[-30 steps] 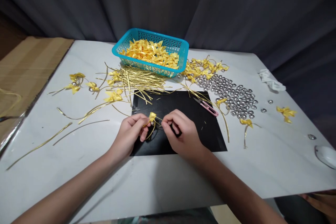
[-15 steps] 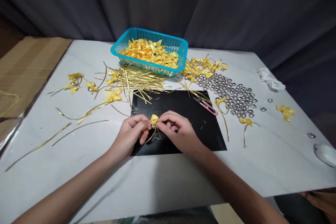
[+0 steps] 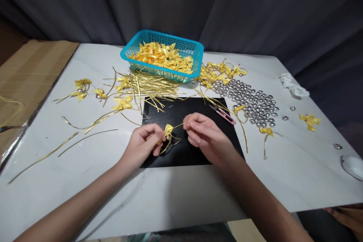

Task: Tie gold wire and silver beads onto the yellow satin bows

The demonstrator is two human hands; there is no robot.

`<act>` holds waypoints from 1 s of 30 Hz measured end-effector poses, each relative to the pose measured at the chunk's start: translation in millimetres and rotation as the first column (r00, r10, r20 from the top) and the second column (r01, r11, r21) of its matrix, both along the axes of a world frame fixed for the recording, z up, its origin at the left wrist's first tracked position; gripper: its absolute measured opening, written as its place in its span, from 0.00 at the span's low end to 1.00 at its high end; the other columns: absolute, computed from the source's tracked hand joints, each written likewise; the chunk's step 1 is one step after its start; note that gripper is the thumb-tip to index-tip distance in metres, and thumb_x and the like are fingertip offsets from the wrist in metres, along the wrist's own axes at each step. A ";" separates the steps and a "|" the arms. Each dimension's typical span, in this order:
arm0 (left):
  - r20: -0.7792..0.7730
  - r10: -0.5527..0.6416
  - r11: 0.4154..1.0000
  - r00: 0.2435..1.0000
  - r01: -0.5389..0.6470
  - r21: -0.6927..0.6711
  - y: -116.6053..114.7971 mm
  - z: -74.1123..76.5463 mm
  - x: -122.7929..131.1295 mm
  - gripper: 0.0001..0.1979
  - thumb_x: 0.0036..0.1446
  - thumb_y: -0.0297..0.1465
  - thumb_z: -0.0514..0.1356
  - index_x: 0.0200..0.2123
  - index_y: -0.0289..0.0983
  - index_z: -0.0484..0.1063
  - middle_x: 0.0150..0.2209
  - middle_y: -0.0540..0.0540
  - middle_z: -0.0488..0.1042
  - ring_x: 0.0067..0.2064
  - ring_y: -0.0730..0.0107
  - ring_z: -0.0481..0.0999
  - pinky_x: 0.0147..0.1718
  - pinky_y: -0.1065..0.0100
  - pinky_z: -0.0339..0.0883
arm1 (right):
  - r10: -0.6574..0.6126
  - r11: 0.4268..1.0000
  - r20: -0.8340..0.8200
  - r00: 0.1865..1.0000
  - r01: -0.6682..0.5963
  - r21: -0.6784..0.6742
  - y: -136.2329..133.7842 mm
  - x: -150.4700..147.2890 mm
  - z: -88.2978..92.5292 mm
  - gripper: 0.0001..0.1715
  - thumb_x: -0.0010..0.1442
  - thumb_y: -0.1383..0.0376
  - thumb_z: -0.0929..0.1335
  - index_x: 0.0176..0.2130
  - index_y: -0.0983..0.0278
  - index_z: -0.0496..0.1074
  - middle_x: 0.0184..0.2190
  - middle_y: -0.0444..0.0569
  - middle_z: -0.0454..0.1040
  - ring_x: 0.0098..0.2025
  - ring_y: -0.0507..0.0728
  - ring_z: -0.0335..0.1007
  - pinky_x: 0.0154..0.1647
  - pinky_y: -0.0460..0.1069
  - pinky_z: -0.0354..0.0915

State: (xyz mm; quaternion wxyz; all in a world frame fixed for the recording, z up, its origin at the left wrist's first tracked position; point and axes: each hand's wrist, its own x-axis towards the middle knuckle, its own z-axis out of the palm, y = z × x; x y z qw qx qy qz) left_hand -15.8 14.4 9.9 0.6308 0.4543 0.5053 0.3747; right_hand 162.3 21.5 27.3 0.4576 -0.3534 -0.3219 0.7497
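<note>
Yellow bow (image 3: 168, 129) sits over the black mat (image 3: 184, 110), pinched in the fingertips of the left hand (image 3: 141, 145). 1 gold wire (image 3: 177, 125) runs rightward from it, slightly up, to the right hand (image 3: 207, 136), which pinches its end. 0.5 s ago that hand touched the bow; now it is apart.

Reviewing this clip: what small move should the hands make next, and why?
Probably the right hand should draw its gold tie end farther out to tighten it: the left hand pinches the yellow bow over the black mat, and a slack loop of tie hangs below it.
</note>
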 end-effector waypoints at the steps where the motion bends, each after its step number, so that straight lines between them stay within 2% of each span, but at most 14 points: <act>1: -0.002 0.002 1.000 1.000 -0.002 0.002 0.3 -0.1 0.1 0.11 0.52 0.30 0.57 0.19 0.35 0.67 0.11 0.57 0.62 0.14 0.84 0.59 0.16 0.80 0.52 | -0.019 1.000 -0.030 0.999 0.019 -0.008 1.0 1.4 1.4 0.05 0.50 0.66 0.69 0.27 0.66 0.69 0.27 0.42 0.66 0.17 0.41 0.47 0.16 0.41 0.47; 7: -0.023 0.009 1.000 1.000 -0.009 0.008 0.2 -1.3 -1.1 0.10 0.51 0.29 0.57 0.19 0.35 0.67 0.12 0.57 0.63 0.14 0.84 0.60 0.17 0.80 0.53 | -0.146 0.987 -0.155 0.977 0.133 -0.088 5.8 11.1 13.8 0.04 0.50 0.66 0.68 0.26 0.64 0.68 0.27 0.41 0.63 0.18 0.43 0.41 0.15 0.41 0.45; 12: -0.045 0.018 1.000 0.999 -0.017 0.012 0.7 -1.2 -1.2 0.08 0.49 0.29 0.56 0.19 0.36 0.66 0.12 0.57 0.63 0.14 0.83 0.61 0.17 0.79 0.55 | -0.270 0.963 -0.212 0.939 0.264 -0.057 9.5 22.6 28.3 0.05 0.51 0.67 0.67 0.25 0.62 0.66 0.25 0.41 0.61 0.18 0.45 0.37 0.15 0.42 0.41; 17: -0.077 0.007 1.000 0.997 -0.007 0.002 1.4 0.8 1.0 0.08 0.48 0.29 0.57 0.19 0.36 0.66 0.12 0.57 0.63 0.14 0.82 0.61 0.16 0.79 0.55 | -0.373 0.925 -0.201 0.906 0.379 -0.008 11.4 37.4 39.9 0.06 0.53 0.67 0.65 0.25 0.61 0.66 0.25 0.40 0.61 0.18 0.46 0.35 0.16 0.43 0.42; 19: -0.084 0.007 1.000 0.996 -0.007 -0.005 1.0 1.8 1.7 0.08 0.47 0.29 0.57 0.19 0.36 0.66 0.12 0.57 0.63 0.14 0.83 0.61 0.16 0.79 0.55 | -0.434 0.898 -0.110 0.894 0.439 0.024 11.0 42.3 43.4 0.09 0.55 0.66 0.64 0.24 0.61 0.66 0.25 0.41 0.62 0.19 0.47 0.35 0.16 0.45 0.42; 22: -0.093 0.007 1.000 0.996 -0.007 -0.005 -0.3 2.5 1.6 0.07 0.47 0.29 0.57 0.19 0.35 0.66 0.12 0.57 0.63 0.14 0.83 0.61 0.16 0.79 0.54 | -0.528 0.841 0.025 0.849 0.519 0.152 9.7 46.9 48.4 0.11 0.56 0.65 0.64 0.23 0.60 0.68 0.26 0.42 0.64 0.18 0.47 0.36 0.17 0.46 0.41; 24: -0.101 0.005 1.000 0.995 -0.005 -0.003 -0.9 2.5 1.2 0.07 0.46 0.29 0.57 0.19 0.35 0.66 0.12 0.57 0.63 0.14 0.83 0.62 0.16 0.79 0.54 | -0.607 0.771 0.028 0.794 0.579 0.265 8.6 48.1 52.1 0.10 0.55 0.66 0.65 0.23 0.61 0.70 0.27 0.42 0.65 0.17 0.46 0.38 0.16 0.45 0.41; 26: -0.110 0.004 1.000 0.994 -0.005 -0.002 -1.0 2.7 1.0 0.07 0.46 0.29 0.57 0.19 0.35 0.66 0.12 0.57 0.63 0.14 0.82 0.62 0.16 0.79 0.54 | -0.656 0.712 -0.027 0.754 0.631 0.309 7.6 47.9 56.4 0.07 0.53 0.68 0.67 0.24 0.61 0.72 0.26 0.41 0.65 0.16 0.44 0.40 0.15 0.44 0.41; 27: -0.112 0.006 1.000 0.994 -0.006 -0.002 -0.9 2.8 1.1 0.07 0.46 0.29 0.57 0.19 0.35 0.66 0.12 0.57 0.63 0.14 0.82 0.62 0.16 0.79 0.54 | -0.661 0.705 -0.063 0.748 0.647 0.291 7.2 47.1 58.6 0.07 0.53 0.69 0.68 0.25 0.62 0.72 0.26 0.40 0.65 0.16 0.43 0.40 0.14 0.43 0.42; 30: -0.111 0.008 1.000 0.994 -0.008 -0.004 -0.4 3.6 2.2 0.07 0.46 0.30 0.57 0.19 0.35 0.66 0.12 0.57 0.63 0.14 0.82 0.61 0.16 0.79 0.54 | -0.626 0.746 -0.170 0.761 0.648 0.154 6.3 41.4 63.6 0.09 0.59 0.68 0.66 0.27 0.62 0.70 0.26 0.39 0.65 0.16 0.42 0.44 0.14 0.40 0.47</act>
